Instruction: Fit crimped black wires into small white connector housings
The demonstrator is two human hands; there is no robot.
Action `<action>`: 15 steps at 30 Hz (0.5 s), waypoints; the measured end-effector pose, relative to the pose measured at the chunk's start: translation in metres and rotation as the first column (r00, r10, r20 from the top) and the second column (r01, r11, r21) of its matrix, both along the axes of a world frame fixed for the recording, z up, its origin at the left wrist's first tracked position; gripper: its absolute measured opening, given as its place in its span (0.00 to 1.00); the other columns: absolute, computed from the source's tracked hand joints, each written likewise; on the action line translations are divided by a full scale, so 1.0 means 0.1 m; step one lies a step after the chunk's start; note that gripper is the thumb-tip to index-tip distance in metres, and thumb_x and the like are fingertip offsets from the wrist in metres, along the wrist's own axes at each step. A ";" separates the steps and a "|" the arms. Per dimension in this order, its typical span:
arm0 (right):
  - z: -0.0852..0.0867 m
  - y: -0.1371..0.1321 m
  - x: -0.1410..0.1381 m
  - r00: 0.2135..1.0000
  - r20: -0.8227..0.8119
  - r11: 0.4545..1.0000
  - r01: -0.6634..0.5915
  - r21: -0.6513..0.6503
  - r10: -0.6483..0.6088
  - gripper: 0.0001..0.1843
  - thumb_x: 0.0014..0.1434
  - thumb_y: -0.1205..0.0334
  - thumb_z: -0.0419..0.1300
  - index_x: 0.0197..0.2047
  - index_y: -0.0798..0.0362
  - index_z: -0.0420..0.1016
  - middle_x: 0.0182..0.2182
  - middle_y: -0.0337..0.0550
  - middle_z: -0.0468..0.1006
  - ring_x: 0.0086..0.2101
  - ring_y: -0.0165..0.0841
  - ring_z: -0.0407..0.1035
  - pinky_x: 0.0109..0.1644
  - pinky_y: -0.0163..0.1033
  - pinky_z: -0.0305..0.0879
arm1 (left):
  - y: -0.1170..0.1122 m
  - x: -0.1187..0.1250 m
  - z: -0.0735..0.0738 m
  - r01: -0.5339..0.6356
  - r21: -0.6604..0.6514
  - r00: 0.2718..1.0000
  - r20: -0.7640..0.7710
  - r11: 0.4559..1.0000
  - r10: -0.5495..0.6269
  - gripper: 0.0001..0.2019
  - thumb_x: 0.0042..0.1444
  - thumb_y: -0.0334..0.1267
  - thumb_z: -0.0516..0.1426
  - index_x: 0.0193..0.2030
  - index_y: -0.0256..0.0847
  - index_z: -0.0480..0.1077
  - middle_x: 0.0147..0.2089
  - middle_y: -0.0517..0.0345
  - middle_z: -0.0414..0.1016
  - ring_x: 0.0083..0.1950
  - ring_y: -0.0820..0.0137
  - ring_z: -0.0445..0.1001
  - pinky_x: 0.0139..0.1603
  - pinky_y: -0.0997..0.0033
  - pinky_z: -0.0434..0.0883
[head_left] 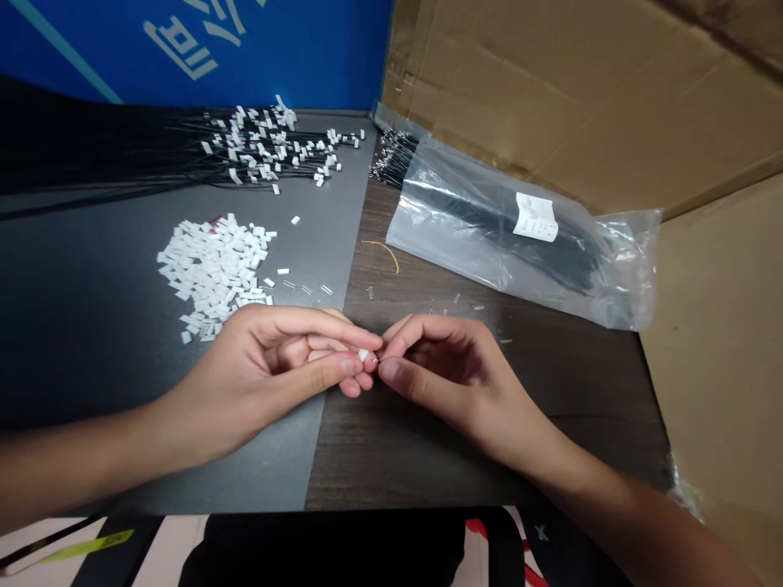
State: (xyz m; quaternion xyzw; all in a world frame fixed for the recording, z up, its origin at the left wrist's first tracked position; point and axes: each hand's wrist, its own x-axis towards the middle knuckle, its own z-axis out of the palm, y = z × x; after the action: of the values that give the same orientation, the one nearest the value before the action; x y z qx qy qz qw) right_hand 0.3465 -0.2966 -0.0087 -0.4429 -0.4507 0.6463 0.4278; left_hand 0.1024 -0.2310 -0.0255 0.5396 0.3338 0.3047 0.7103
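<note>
Between thumb and index finger, my left hand pinches a small white connector housing. Close against it on the right, my right hand is closed in a pinch on a thin black wire, of which only a short end shows at the fingertips. Whether that end sits inside the housing or just touches it, I cannot tell. A heap of loose white connector housings lies just beyond my left hand.
Many black wires tipped with white housings lie at the back left. A clear plastic bag of black wires with bare metal ends rests at the back right. A yellow strand and clear slivers are scattered nearby. Cardboard walls the right side.
</note>
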 end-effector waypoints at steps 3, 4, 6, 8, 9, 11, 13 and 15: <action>0.01 0.00 0.01 0.999 0.031 0.999 0.021 0.026 -0.022 0.17 0.68 0.53 0.92 0.39 0.47 0.91 0.41 0.41 0.96 0.44 0.39 0.92 0.52 0.41 0.90 | 0.02 0.02 0.02 -0.005 -0.014 1.000 0.016 1.000 0.005 0.09 0.63 0.37 0.88 0.46 0.53 1.00 0.39 0.55 0.98 0.36 0.67 0.97 0.42 0.86 0.91; 0.01 0.00 0.01 0.999 0.038 0.999 0.022 0.038 -0.023 0.17 0.68 0.52 0.92 0.39 0.47 0.91 0.41 0.42 0.96 0.44 0.39 0.92 0.52 0.41 0.90 | 0.02 0.02 0.02 -0.006 -0.008 1.000 0.015 1.000 0.007 0.09 0.62 0.37 0.88 0.46 0.53 1.00 0.39 0.55 0.98 0.36 0.67 0.97 0.42 0.86 0.91; 0.01 0.00 0.01 0.999 0.047 0.998 0.020 0.063 -0.023 0.18 0.68 0.52 0.92 0.38 0.47 0.91 0.41 0.42 0.96 0.45 0.39 0.92 0.52 0.42 0.90 | 0.03 0.02 0.03 -0.008 0.017 1.000 0.001 1.000 0.008 0.10 0.62 0.36 0.88 0.47 0.53 1.00 0.40 0.55 0.98 0.36 0.68 0.97 0.42 0.86 0.91; 0.00 0.00 0.01 0.998 0.056 0.997 0.021 0.074 -0.025 0.18 0.68 0.51 0.92 0.38 0.47 0.91 0.41 0.43 0.96 0.45 0.40 0.92 0.53 0.43 0.89 | 0.03 0.01 0.03 -0.013 0.042 1.000 -0.017 0.999 0.014 0.11 0.62 0.35 0.87 0.48 0.55 1.00 0.42 0.57 0.98 0.37 0.70 0.96 0.44 0.86 0.91; -0.01 0.00 0.00 0.998 0.059 0.997 0.023 0.076 -0.027 0.18 0.69 0.51 0.92 0.38 0.47 0.91 0.41 0.43 0.96 0.45 0.40 0.92 0.53 0.44 0.89 | 0.03 0.01 0.03 -0.016 0.052 1.000 -0.023 0.999 0.017 0.12 0.63 0.34 0.87 0.49 0.56 1.00 0.43 0.57 0.98 0.37 0.71 0.96 0.44 0.86 0.91; -0.02 0.00 0.00 0.997 0.066 0.996 0.025 0.081 -0.031 0.18 0.69 0.51 0.92 0.38 0.47 0.91 0.42 0.43 0.95 0.44 0.39 0.91 0.53 0.44 0.89 | 0.02 0.00 0.04 -0.025 0.073 0.999 -0.022 0.997 0.027 0.13 0.65 0.33 0.85 0.50 0.57 1.00 0.43 0.59 0.98 0.38 0.72 0.95 0.46 0.87 0.91; -0.02 0.00 0.01 0.996 0.082 0.996 0.023 0.091 -0.030 0.18 0.69 0.50 0.92 0.38 0.47 0.91 0.42 0.44 0.95 0.45 0.40 0.91 0.54 0.45 0.89 | 0.01 0.01 0.04 -0.031 0.100 0.999 -0.023 0.994 0.033 0.12 0.65 0.32 0.84 0.50 0.57 1.00 0.43 0.59 0.98 0.39 0.73 0.95 0.46 0.87 0.90; -0.02 0.00 0.01 0.993 0.108 0.994 0.026 0.102 -0.037 0.19 0.69 0.48 0.92 0.37 0.47 0.91 0.43 0.44 0.95 0.45 0.41 0.91 0.53 0.46 0.89 | 0.00 0.02 0.04 -0.038 0.127 0.998 -0.043 0.991 0.043 0.10 0.66 0.33 0.83 0.49 0.55 1.00 0.43 0.58 0.97 0.38 0.72 0.94 0.46 0.84 0.91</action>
State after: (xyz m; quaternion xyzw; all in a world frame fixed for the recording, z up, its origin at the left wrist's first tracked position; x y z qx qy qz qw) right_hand 0.3476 -0.2961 -0.0107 -0.4625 -0.4986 0.5907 0.4342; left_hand 0.1040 -0.2306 -0.0214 0.5833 0.3408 0.3272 0.6607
